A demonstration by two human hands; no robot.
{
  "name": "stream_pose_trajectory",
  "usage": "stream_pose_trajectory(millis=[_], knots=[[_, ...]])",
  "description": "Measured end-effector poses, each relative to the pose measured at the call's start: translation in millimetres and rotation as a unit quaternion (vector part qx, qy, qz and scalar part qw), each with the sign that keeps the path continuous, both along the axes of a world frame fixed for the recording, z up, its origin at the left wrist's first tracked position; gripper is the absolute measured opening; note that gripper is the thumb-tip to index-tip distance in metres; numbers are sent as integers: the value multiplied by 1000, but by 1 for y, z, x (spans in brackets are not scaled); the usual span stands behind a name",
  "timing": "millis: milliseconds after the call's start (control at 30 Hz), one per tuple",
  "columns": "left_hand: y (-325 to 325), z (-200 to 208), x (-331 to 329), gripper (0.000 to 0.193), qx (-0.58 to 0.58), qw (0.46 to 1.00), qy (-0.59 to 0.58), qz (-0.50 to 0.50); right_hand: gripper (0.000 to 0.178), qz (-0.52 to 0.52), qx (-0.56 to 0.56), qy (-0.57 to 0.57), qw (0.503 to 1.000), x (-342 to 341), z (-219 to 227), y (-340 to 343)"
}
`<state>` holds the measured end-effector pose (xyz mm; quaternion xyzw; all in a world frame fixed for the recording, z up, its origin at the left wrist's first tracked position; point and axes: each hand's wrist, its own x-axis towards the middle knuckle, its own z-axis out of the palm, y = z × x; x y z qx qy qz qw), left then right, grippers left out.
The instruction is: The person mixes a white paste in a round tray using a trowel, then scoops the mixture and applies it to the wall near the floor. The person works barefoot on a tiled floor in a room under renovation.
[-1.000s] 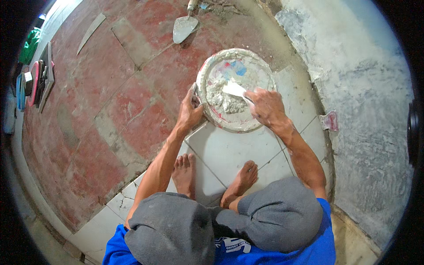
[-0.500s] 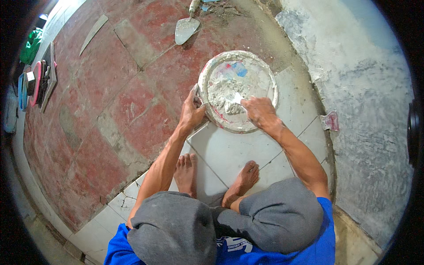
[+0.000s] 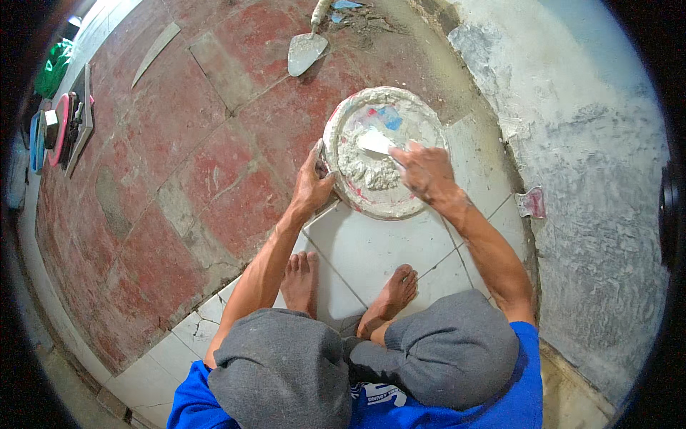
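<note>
A round, shallow, plaster-smeared pan (image 3: 384,211) rests on the floor in front of my feet. Pale wet plaster (image 3: 366,171) lies heaped in its left half, with blue and pink patches showing on the bottom behind it. My left hand (image 3: 311,184) grips the pan's left rim between thumb and fingers. Over the pan's right side, my right hand (image 3: 427,175) is closed round the handle of a putty knife (image 3: 376,142). Its whitish blade points left, over the plaster; whether it touches cannot be made out. The handle is mostly hidden by my fingers.
A pointed trowel (image 3: 307,54) lies beyond the pan on worn red tiles. A plaster-coated wall (image 3: 600,193) rises at the right, a small pinkish scraper-like piece (image 3: 532,203) at its foot. At far left stand a flat board (image 3: 84,121) and a pink-rimmed item (image 3: 60,130).
The putty knife has shifted up and left in the pan, its blade now showing more fully. My right hand has turned with it; my left hand keeps its grip on the rim.
</note>
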<state>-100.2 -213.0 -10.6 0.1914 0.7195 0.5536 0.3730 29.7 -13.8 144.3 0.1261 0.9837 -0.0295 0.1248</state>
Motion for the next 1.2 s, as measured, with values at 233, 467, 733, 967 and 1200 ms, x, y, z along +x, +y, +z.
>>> stream_pose_trajectory(millis=[233, 467, 733, 967, 1200], knots=[[0, 23, -5, 75, -9, 1000, -13, -1, 15, 27, -20, -34, 999, 9, -18, -9], [6, 7, -3, 76, -34, 999, 12, -19, 29, 38, 27, -42, 998, 11, -66, -1], [8, 13, -2, 75, -24, 1000, -8, -12, 38, -8, -7, 4, 1000, 30, -48, 3], [9, 30, -12, 71, -49, 998, -18, -25, 25, 21, -32, 16, 999, 15, -20, 10], [9, 12, -4, 75, -18, 1000, -4, -6, 34, -73, 4, -49, 996, 27, -67, 1]])
